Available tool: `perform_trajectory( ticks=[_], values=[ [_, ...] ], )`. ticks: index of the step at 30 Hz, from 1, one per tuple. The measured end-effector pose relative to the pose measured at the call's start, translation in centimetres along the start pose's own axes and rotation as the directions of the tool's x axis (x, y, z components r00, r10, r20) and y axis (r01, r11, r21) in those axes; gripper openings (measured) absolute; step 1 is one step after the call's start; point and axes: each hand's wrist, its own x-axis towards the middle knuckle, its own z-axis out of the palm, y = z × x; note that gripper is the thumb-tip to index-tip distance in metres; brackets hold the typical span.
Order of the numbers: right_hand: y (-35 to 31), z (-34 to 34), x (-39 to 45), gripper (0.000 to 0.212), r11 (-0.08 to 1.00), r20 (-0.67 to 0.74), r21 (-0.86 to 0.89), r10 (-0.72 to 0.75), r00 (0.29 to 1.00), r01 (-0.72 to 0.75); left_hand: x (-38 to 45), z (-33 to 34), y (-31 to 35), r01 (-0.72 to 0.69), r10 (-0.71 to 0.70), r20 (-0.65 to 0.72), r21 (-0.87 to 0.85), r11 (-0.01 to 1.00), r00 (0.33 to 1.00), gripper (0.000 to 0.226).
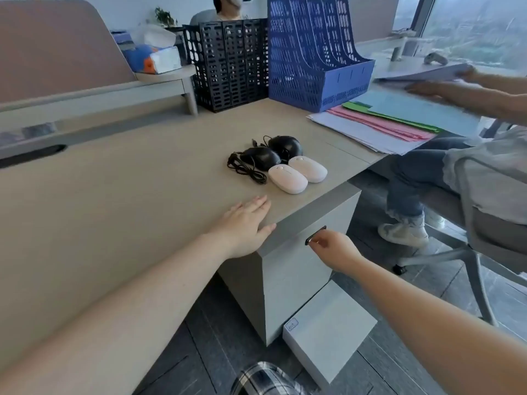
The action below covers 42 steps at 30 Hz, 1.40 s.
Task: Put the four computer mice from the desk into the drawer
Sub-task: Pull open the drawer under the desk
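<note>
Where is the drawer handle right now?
The drawer handle is on the cabinet front below the desk's corner, at the right hand fingertips, beneath the white mice.

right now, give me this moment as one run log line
phase: opening drawer | right hand: at drawer handle | left hand: flat on desk edge | four mice: on desk, untouched | drawer: shut

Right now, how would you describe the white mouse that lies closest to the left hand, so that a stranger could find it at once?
Start at the tall blue file rack at the back of the desk and come toward the near edge, to a cluster of four mice. Two are black with cables, two are white without. Yours is the front white mouse, nearest the left hand; the other white mouse lies just behind it to the right.
</note>
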Motion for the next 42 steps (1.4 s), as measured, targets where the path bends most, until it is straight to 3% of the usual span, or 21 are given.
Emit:
perform_trajectory(
  ticks=[4,9,13,15,19,24,26,28,30,31,33,36,42],
  values=[
    [0.8,0.6,1.5,0.031,0.989,-0.003,-0.016,0.146,0.989,-0.146,1.7,-0.1,0.4,-0.011,0.011,-0.001,0.0,1.0,1.0,0.065],
    [1.0,1.8,3.9,0.034,0.925,0.066,0.168,0.334,0.94,-0.34,3.1,0.6,0.4,-0.015,0.017,-0.034,0.036,0.999,0.999,0.067],
    [0.5,3.0,4.8,0.018,0.64,0.225,0.543,0.514,0.828,-0.544,3.2,0.8,0.3,-0.017,0.019,-0.035,0.046,0.999,0.999,0.067],
    [0.3,3.2,4.7,0.017,0.586,0.226,0.605,0.523,0.822,-0.539,3.1,0.8,0.3,-0.015,0.017,-0.036,0.048,0.999,0.999,0.067],
    [0.4,4.1,3.9,0.023,0.656,0.129,0.611,0.471,0.873,-0.444,3.1,0.8,0.2,-0.011,0.013,-0.039,0.057,0.998,0.999,0.067],
    [1.3,4.1,3.0,0.021,0.643,0.126,0.621,0.483,0.866,-0.449,3.1,0.8,0.3,-0.01,0.013,-0.043,0.065,0.998,0.999,0.067],
    [2.1,3.1,2.3,0.019,0.747,0.064,0.521,0.448,0.892,-0.413,3.1,0.8,0.3,-0.008,0.01,-0.039,0.066,0.998,0.999,0.067],
    [3.0,2.2,1.2,0.019,0.935,-0.168,0.216,0.32,0.932,-0.282,3.0,0.7,0.3,-0.006,0.007,-0.027,0.067,0.998,1.0,0.067],
    [3.1,1.3,0.2,0.035,0.996,-0.371,-0.006,0.078,0.925,-0.087,2.8,0.7,0.5,-0.002,0.003,-0.011,0.082,0.997,1.0,0.067],
    [2.9,1.0,0.0,0.038,0.996,-0.383,-0.08,-0.057,0.922,0.028,2.7,0.7,0.7,0.002,-0.001,-0.007,0.09,0.996,1.0,0.066],
    [2.4,0.7,0.3,0.037,0.944,-0.2,-0.252,-0.267,0.943,0.214,2.3,0.8,1.2,0.019,-0.018,-0.012,0.094,0.995,1.0,0.064],
    [1.9,0.6,0.6,0.04,0.876,0.081,-0.398,-0.261,0.962,0.272,1.4,1.1,2.2,0.039,-0.037,-0.019,0.118,0.992,0.999,0.061],
    [2.7,-0.6,-0.9,0.04,0.869,0.091,-0.422,-0.242,0.966,0.257,-0.8,1.3,3.3,0.049,-0.049,-0.006,0.129,0.99,0.999,0.063]
  ],
)
